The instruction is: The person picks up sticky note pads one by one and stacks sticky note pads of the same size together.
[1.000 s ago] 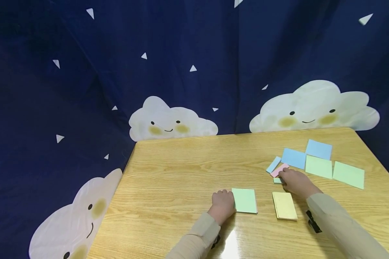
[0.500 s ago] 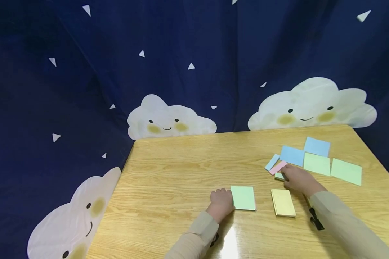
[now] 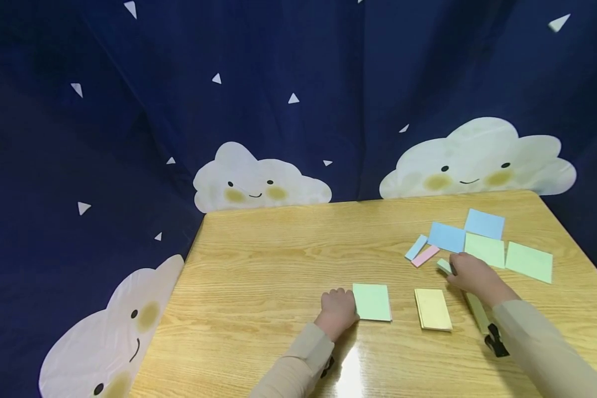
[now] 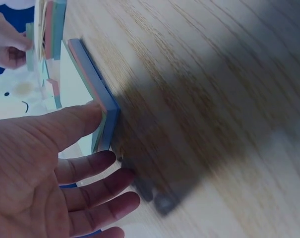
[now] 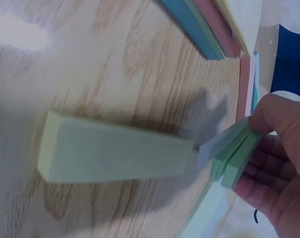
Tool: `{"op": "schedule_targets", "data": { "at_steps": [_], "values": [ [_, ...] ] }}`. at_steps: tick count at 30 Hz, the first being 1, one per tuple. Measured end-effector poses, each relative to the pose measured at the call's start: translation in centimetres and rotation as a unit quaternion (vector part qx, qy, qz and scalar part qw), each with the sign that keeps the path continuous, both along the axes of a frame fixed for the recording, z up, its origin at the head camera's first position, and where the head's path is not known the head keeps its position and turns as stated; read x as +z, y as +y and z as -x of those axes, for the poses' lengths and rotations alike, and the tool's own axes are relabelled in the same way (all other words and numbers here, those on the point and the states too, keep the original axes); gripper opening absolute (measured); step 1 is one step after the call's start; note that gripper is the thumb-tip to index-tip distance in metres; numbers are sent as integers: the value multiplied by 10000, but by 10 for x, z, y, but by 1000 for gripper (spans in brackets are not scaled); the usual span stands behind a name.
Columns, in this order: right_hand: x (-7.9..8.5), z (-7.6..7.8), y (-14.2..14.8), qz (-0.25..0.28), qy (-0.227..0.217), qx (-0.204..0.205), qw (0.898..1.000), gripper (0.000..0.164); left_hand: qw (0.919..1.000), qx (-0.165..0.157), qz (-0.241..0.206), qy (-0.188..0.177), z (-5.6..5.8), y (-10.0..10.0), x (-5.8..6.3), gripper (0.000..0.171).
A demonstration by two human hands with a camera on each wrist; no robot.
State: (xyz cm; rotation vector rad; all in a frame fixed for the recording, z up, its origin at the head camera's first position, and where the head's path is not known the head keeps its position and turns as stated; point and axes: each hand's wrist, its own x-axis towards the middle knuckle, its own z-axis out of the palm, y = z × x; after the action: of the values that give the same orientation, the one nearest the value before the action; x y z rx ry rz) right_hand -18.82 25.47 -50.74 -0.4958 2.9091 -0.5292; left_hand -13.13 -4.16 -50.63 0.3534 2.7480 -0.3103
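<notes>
On the right half of the light wood-grain table, my right hand has thumb and fingers clamped on a bunch of small green paper strips. Bunch sits just near-right of the short pink paper strip and short light-blue paper strip, near side of the flat pale green paper sheet. It's fanned, not square: a whitish leaf leans off the rest. I'd pinch across the full thickness, thumb flat, pressure even; squeezing one corner probably splays it more. Can't tell if its lower edge touches wood.

Clearance: long pale yellow paper block lies below my right wrist, yellow rectangular paper stack left of that. Worth lifting the wrist before any sideways move, or I could clip either.

Left hand is at the left edge of the square paper stack, pale green on top, pink and blue layers below. Thumb rests at its near-left corner; other fingers loose, slightly apart, gripping nothing. Light contact should do; a shove could skew the layers.
</notes>
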Motion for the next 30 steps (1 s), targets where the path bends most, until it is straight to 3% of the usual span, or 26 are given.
{"op": "schedule_targets", "data": {
  "at_steps": [13, 30],
  "values": [
    [15, -11, 13, -153, -185, -475, 9986, 19, 9999, -89, 114, 83, -2, -1, 5, 43],
    [7, -28, 26, 60, -654, -994, 9929, 18, 9999, -81, -6, 150, -3, -1, 5, 41]
  ]
}}
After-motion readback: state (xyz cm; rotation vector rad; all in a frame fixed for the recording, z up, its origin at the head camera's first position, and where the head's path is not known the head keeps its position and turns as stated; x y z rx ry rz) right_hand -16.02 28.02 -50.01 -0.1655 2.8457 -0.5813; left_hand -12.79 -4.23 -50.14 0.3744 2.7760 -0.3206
